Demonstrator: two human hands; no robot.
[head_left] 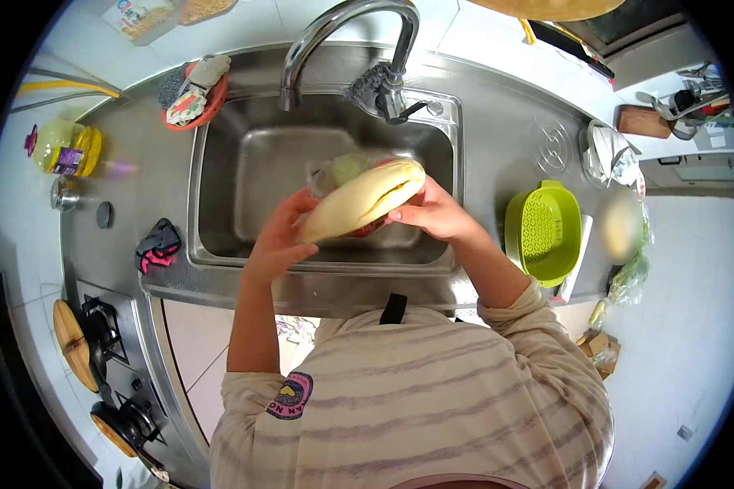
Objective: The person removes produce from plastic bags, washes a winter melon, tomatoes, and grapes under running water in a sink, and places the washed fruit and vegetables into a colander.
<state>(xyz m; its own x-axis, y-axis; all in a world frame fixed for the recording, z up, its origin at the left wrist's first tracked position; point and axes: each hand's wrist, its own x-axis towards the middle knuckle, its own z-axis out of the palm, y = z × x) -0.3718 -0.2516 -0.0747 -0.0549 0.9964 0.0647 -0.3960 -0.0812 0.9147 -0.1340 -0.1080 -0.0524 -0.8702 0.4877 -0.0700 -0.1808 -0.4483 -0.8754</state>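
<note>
A large, pale yellow, elongated vegetable (pixel 359 200), with a dark groove along its side, is held over the sink (pixel 261 171). My left hand (pixel 283 238) holds its lower left end, the thumb beneath it. At the upper right end, my right hand (pixel 434 213) grips it with the thumb on the near side. Below the vegetable, something red and something pale green in the basin are partly hidden by it. The curved faucet (pixel 342 12) stands behind the sink, its spout left of the vegetable.
On the right of the counter stand a green basket (pixel 550 232) and a bagged item (pixel 610 155). Oil bottle (pixel 67 148), dark cloth (pixel 159 244) and red bowl with rags (pixel 196 102) lie on the left. The stove (pixel 110 334) is at lower left.
</note>
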